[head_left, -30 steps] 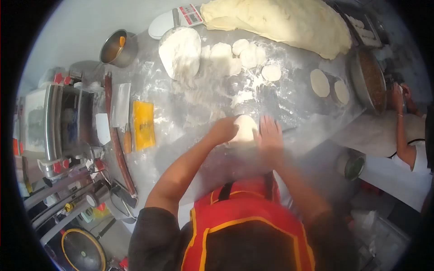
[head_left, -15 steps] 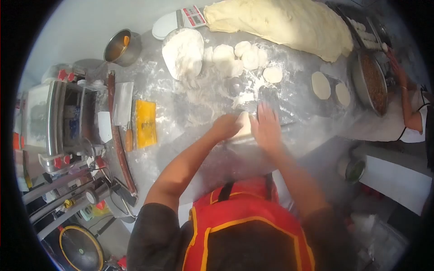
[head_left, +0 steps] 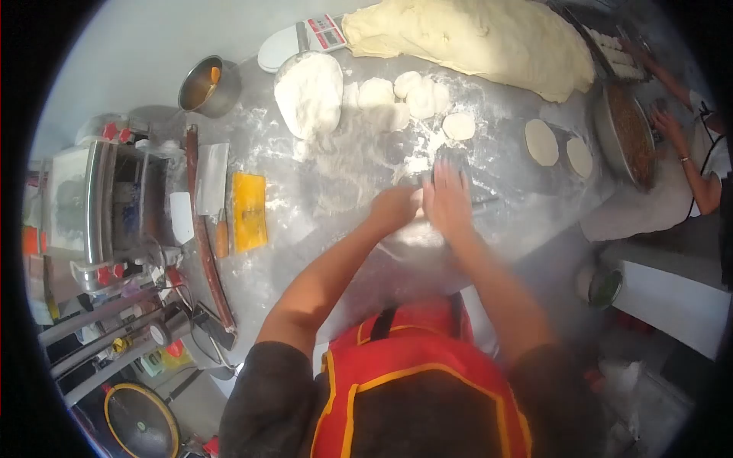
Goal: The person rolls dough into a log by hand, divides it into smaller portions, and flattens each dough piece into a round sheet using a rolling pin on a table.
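A pale dough round (head_left: 416, 233) lies on the floured metal table in front of me, partly hidden by my hands. My left hand (head_left: 394, 209) is curled closed at the dough's upper left edge, its fingertips out of sight. Beside it, my right hand (head_left: 449, 200) lies flat with fingers stretched forward, palm down over a thin rolling pin (head_left: 484, 204). Only the pin's right end shows past that hand. Further up the table are several small dough pieces (head_left: 376, 93) and a single flattened one (head_left: 459, 126).
A flour scoop (head_left: 309, 95), scale (head_left: 327, 32) and large dough mass (head_left: 473, 42) line the back. Left are a pot (head_left: 221, 95), yellow scraper (head_left: 249, 212) and cleaver (head_left: 212, 179). Two dough discs (head_left: 541, 143) and a filling bowl (head_left: 622, 149) lie right, near a co-worker's hands (head_left: 668, 126).
Both my hands have moved slightly forward and closer together, covering more of the dough. The co-worker's hands have shifted, one now over the tray and one beside the bowl.
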A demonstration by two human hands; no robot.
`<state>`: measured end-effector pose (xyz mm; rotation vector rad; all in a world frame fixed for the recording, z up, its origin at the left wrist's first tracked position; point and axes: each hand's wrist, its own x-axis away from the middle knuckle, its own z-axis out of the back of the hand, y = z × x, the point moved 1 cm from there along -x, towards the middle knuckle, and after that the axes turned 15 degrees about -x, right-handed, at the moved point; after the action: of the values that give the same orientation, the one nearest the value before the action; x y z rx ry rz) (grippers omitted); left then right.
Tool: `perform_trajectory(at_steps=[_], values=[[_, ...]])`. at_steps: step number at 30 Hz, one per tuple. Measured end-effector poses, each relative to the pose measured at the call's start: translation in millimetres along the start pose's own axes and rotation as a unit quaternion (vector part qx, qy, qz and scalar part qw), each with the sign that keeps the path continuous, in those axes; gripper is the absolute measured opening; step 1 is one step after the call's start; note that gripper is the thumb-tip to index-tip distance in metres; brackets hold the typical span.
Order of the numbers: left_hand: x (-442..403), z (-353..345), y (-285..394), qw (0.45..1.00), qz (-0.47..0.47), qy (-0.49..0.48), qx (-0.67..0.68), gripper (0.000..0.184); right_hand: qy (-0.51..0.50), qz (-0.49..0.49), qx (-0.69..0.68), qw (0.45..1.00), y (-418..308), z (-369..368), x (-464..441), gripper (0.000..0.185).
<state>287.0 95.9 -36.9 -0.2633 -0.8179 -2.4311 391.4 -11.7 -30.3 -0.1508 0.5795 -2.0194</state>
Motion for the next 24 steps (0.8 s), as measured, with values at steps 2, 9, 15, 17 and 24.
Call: perform_trajectory(at_steps=[2, 9, 15, 17, 24], values=[[3.5, 16.1, 17.4, 0.999, -0.003, 0.016, -0.035, 0.029, 0.029, 0.014, -0.017, 0.999, -3.2, 2.2, -20.6, 0.057], [27.1, -5.0, -35.1, 0.997, 0.026, 0.053, 0.04, 0.028, -0.115, 0.01, -0.006, 0.993, 8.3, 18.9, 108.8, 0.059], [24.5, 27.5, 13.5, 0.995, 0.024, -0.02, -0.091, 0.026, 0.034, 0.018, -0.027, 0.999, -13.4, 8.2, -6.9, 0.059], [17.9, 40.1, 30.4, 0.987, 0.053, -0.049, -0.142, 0.024, 0.075, 0.044, -0.042, 0.995, -11.6, 7.3, -25.8, 0.059], [-32.3, 35.9, 42.6, 0.959, -0.246, -0.122, -0.072, 0.031, -0.129, -0.009, -0.108, 0.986, -2.7, 27.9, 128.1, 0.07]])
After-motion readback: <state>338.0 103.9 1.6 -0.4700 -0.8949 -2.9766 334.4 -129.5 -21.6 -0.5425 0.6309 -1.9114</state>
